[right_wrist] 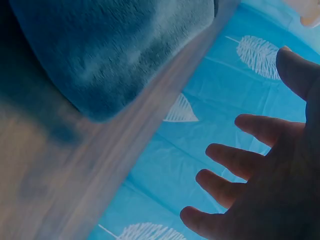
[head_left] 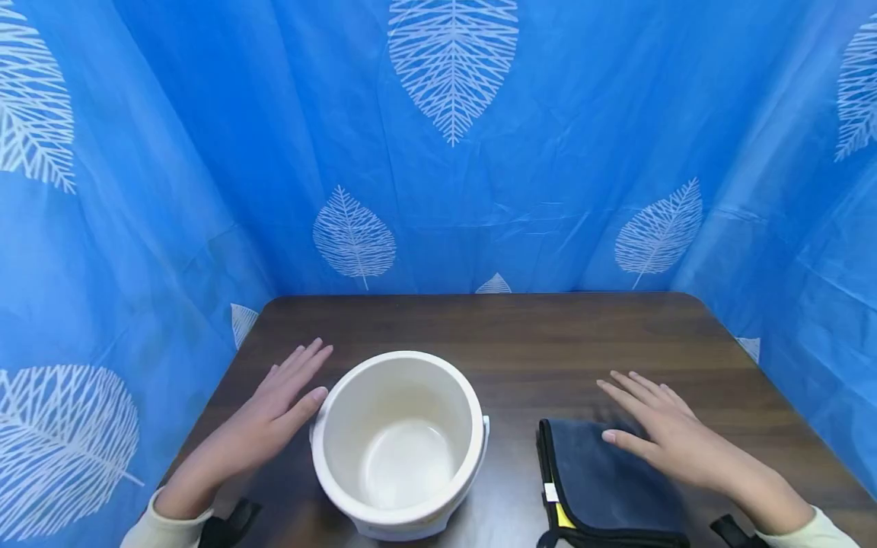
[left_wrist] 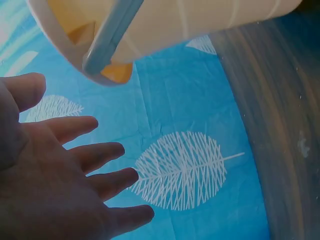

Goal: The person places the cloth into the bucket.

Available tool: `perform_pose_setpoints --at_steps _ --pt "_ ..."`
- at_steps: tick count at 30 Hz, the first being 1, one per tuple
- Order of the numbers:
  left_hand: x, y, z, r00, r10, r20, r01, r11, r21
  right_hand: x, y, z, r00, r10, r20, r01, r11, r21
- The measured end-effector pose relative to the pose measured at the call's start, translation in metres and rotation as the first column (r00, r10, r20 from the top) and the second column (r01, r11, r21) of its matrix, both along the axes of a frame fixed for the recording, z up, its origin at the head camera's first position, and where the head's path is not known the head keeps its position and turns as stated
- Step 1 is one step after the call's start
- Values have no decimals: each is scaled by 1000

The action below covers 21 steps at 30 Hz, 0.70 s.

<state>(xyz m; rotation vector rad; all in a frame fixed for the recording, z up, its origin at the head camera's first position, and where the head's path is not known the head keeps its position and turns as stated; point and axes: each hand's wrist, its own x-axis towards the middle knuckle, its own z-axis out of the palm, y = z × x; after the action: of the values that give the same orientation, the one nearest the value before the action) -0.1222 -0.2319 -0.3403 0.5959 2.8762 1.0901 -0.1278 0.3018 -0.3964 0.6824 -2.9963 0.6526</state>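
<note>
Right of the bucket (head_left: pixel 397 517), the right hand (head_left: pixel 674 441) hides part of the folded cloth (head_left: pixel 603 487); the head view cuts off the cloth's near side.

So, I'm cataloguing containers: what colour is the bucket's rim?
The bucket's rim is off-white; it shows best in the head view.

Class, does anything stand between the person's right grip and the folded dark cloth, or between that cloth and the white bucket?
Nothing visible does: the right grip is near the folded dark cloth with no object between them, and only bare tabletop shows between the cloth and the white bucket.
</note>
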Motion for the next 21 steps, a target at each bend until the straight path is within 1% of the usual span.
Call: perform_pose_setpoints --at_steps 3,13,21 --pt "-1 3 -1 1000 -14 0 14 1000 19 0 0 -4 1000 15 5 -15 1000 -6" --pt "1 13 -14 996 -55 71 45 990 131 7 0 -20 998 41 45 -40 999 -13" --pt "1 17 -23 989 -71 127 43 977 209 11 6 -31 990 57 130 -56 998 -9"
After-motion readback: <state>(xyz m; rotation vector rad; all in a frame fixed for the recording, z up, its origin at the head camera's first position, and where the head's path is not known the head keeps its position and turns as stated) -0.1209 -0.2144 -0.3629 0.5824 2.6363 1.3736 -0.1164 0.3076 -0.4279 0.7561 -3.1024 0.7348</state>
